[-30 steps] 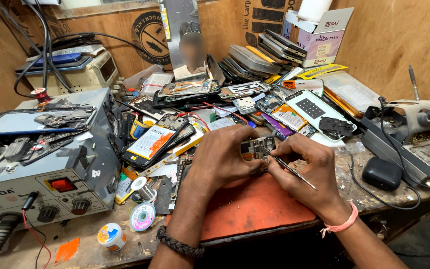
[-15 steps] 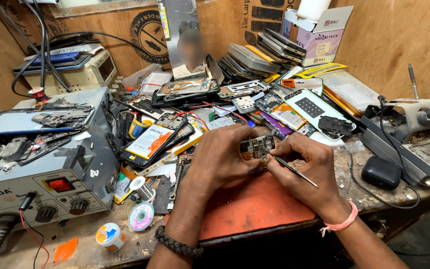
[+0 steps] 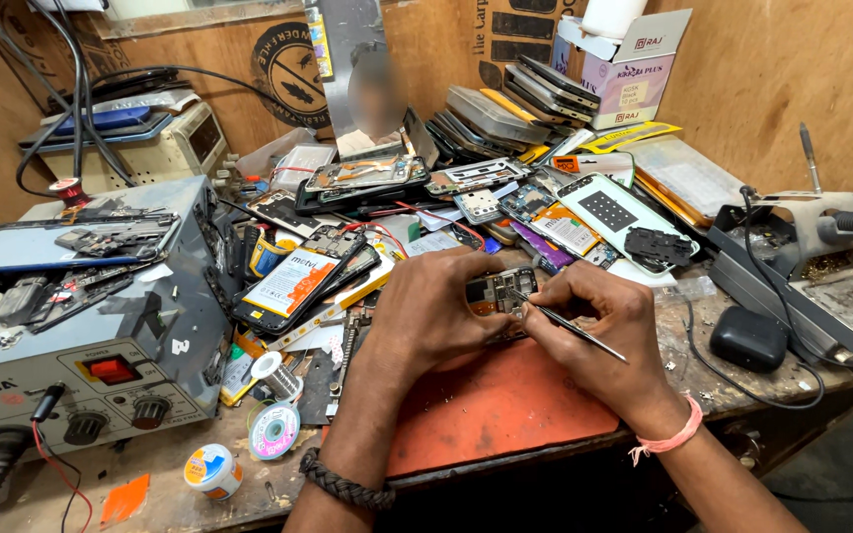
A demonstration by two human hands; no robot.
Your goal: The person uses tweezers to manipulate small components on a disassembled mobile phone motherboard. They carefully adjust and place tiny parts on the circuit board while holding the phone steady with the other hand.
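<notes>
Orange mat [image 3: 505,410] amid phone clutter [image 3: 545,212]

Hands [image 3: 446,316]: two
Tweezers [image 3: 565,323]: one
Circuit board [image 3: 494,291]: one
Solder spools [image 3: 274,430]: two
Orange mat [image 3: 505,405]: one
Wristbands [image 3: 343,484]: two

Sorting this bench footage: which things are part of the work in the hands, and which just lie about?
In use: left hand holding small circuit board; right hand with tweezers; orange mat.

Lying about: grey bench unit, solder reel, black mouse, stacked phones.
</notes>
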